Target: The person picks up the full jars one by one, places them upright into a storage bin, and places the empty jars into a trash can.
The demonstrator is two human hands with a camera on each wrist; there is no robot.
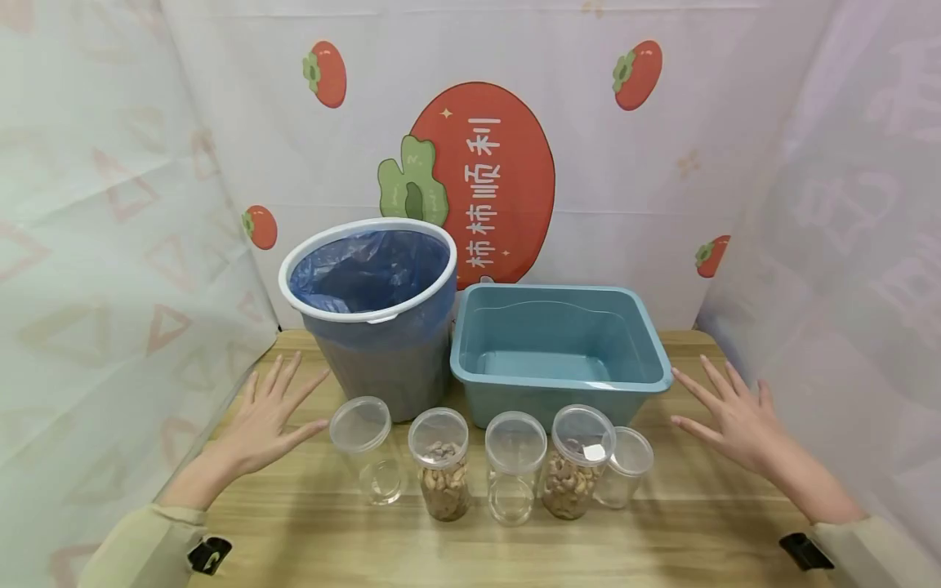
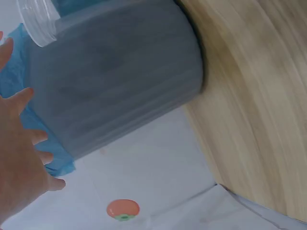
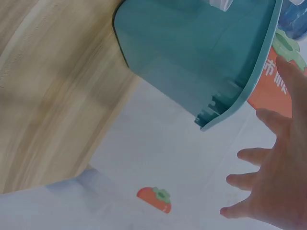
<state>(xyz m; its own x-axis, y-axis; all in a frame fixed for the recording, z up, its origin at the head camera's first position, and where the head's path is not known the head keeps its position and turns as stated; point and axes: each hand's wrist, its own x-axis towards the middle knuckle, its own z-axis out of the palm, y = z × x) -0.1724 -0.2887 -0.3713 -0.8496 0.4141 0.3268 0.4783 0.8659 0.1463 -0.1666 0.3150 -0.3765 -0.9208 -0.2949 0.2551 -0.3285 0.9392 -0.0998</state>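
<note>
My left hand (image 1: 263,425), fingers spread, is at the left of the table beside a grey trash bin (image 1: 397,367) lined with a blue bag. On the other side, my right hand (image 1: 738,420) is spread too, right of a teal plastic basin (image 1: 559,396). Neither hand holds anything. Several clear lidded jars stand in a row between them. Nuts fill the lower part of the second jar (image 1: 444,486) from the left and of another jar (image 1: 569,482) right of centre. The leftmost jar (image 1: 371,457), the middle jar (image 1: 512,465) and the small rightmost jar (image 1: 623,474) look empty.
A wooden table (image 1: 456,559) carries everything. White cloth with a persimmon print (image 1: 515,180) hangs behind, and white sheets (image 1: 110,245) close in both sides. The bin and basin stand close together behind the jars.
</note>
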